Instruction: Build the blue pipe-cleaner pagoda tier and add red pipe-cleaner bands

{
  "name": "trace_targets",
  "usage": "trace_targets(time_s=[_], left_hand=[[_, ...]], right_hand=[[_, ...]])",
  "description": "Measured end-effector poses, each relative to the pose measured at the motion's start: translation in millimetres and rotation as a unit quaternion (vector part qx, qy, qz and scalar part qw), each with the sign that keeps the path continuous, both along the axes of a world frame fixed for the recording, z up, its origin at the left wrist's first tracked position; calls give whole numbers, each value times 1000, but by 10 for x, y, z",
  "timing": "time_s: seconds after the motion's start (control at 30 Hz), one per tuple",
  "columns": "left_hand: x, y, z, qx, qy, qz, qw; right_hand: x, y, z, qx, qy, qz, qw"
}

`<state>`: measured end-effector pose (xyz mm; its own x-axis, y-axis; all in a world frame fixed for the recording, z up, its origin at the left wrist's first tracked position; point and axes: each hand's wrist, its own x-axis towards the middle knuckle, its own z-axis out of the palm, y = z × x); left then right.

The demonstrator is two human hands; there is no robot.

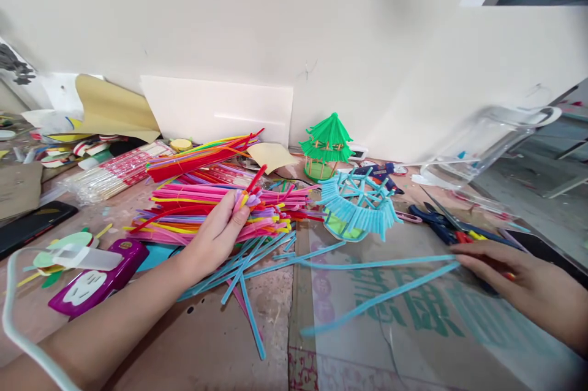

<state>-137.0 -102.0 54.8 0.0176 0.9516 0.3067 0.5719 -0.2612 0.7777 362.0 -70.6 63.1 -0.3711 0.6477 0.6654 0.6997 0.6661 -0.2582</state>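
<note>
My left hand (220, 228) is closed around the ends of some purple, yellow and red pipe cleaners (248, 198), over a large multicoloured pile (184, 201). Between thumb and fingers, my right hand (500, 265) pinches light blue pipe cleaners (390, 265); two strands stretch to the left, one blurred. More blue pipe cleaners (243, 268) lie loose below the pile. Between my hands, farther back, stands a small round model with a blue pipe-cleaner fringe (361, 201) and a green base. Behind it is a model with a tiered green roof (334, 140).
Scissors (443, 210) and dark-handled tools lie behind my right hand, near a clear plastic jug (487, 140). A purple glue gun-like device (98, 277) with a white cable lies at left, near a black phone (37, 225). A white board (220, 106) leans against the wall.
</note>
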Motion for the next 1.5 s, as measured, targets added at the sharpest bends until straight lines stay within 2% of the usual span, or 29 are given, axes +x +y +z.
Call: trace_targets(time_s=[0.07, 0.13, 0.2, 0.3, 0.4, 0.47, 0.6, 0.73, 0.83, 0.93, 1.0, 1.13, 1.2, 1.33, 1.5], left_hand=[[12, -5, 5, -2, 8, -8, 1000], [22, -6, -7, -6, 16, -8, 1000], [25, -7, -32, -4, 20, -8, 1000], [21, -14, -64, 2, 21, -20, 1000], [19, -23, -70, 7, 15, -46, 999], [24, -23, -68, 30, 9, -65, 997], [41, -10, -72, 71, 3, -83, 994], [49, -3, -76, 79, 8, -89, 993], [46, -8, -73, 84, 11, -90, 992], [43, -14, -70, 75, 7, -88, 993], [41, -15, -73, 69, 0, -85, 994], [41, -11, -87, 67, -3, -95, 993], [43, -12, -91, 70, -2, -100, 993], [48, -20, -89, 74, 0, -94, 993], [53, -13, -79, 74, 4, -87, 993]], right_hand=[[-232, -68, 38, 16, -86, -38, 995], [-603, -190, 167, 26, -88, -21, 996], [-1087, -306, 328, 5, -109, 65, 992], [-1853, -358, 476, 43, -94, 133, 986], [-2422, -264, 434, 46, -109, 168, 979], [-2628, -189, 329, 56, -134, 174, 974], [-2717, -143, 104, 74, -137, 177, 972], [-2703, -188, 42, 60, -119, 194, 972], [-2737, -180, 105, -20, -82, 194, 977], [-2768, -122, 170, -104, -57, 160, 980], [-2769, -82, 175, -84, -77, 146, 983], [-2747, -49, 107, 23, -147, 148, 978], [-2740, -52, 74, 50, -161, 147, 975], [-2734, -59, 48, 51, -158, 165, 972], [-2721, -51, 47, 25, -137, 155, 978]])
